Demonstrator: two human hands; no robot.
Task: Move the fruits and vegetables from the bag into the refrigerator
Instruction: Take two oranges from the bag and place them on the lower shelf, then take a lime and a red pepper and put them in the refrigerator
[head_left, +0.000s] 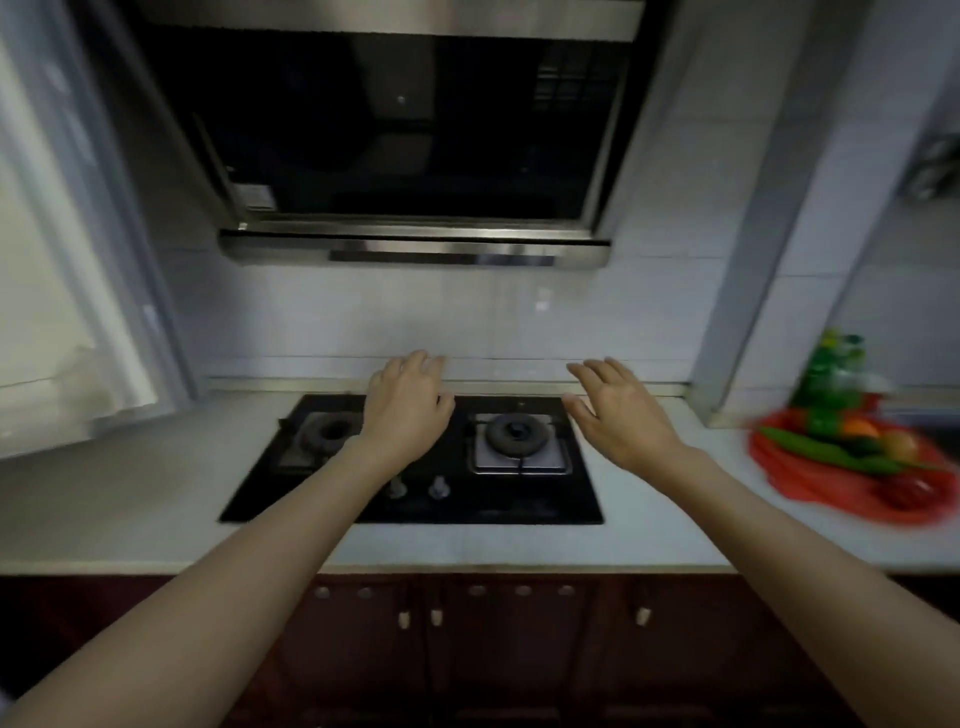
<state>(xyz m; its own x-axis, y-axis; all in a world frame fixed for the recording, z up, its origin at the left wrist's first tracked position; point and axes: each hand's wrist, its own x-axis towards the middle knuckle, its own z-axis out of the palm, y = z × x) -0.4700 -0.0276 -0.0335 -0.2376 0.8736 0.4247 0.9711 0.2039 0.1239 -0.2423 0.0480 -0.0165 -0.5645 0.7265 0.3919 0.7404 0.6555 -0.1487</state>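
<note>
A red bag (810, 486) lies open on the white counter at the far right, blurred by motion. On it I make out a long green pepper (810, 447), an orange fruit (860, 428), a pale brown round item (901, 444) and something dark red (906, 493). My left hand (405, 410) hovers over the black gas hob with relaxed fingers, holding nothing. My right hand (618, 415) is stretched out above the hob's right edge, fingers spread and empty, well left of the bag. No refrigerator is in view.
A black two-burner hob (571, 499) is set in the white counter (130, 499), under a steel range hood (415, 244). A green bottle (828, 374) stands behind the bag. A window frame fills the left side. Dark red cabinet doors (519, 649) run below.
</note>
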